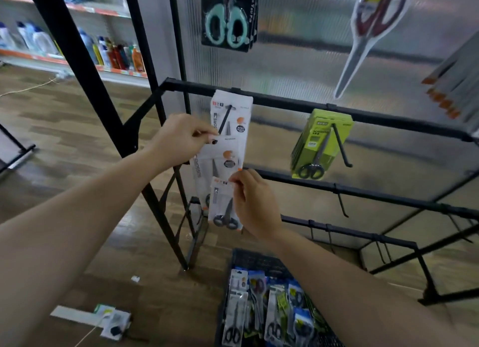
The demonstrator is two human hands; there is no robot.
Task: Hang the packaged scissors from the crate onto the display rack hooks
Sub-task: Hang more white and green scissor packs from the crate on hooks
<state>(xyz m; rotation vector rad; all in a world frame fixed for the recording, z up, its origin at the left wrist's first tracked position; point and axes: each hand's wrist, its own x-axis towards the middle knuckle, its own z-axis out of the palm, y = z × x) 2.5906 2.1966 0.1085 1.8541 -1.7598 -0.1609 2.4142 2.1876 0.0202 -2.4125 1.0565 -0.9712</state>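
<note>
Though glossy, flat pack (220, 201) in right hand (255, 204).

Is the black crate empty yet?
No, not empty. The crate holds several scissors packs, lying inside it.

You can read "SCISSORS" in white print near the top of the hanging lime-green cardboard scissors packs (321, 139), with "GRIP" on a small pale tag just below it. The hanging white card scissors pack (233, 113) to their left shows "…SORS" running sideways along its left edge, and the matching white pack (220, 145) pinched in your left hand (181, 136) carries the same sideways "SCISSORS", partly blurred. The print on the small white pack (220, 204) pinched in your right hand (255, 204) and on the dark card of teal-handled scissors (228, 17) is too blurred to read.
</note>
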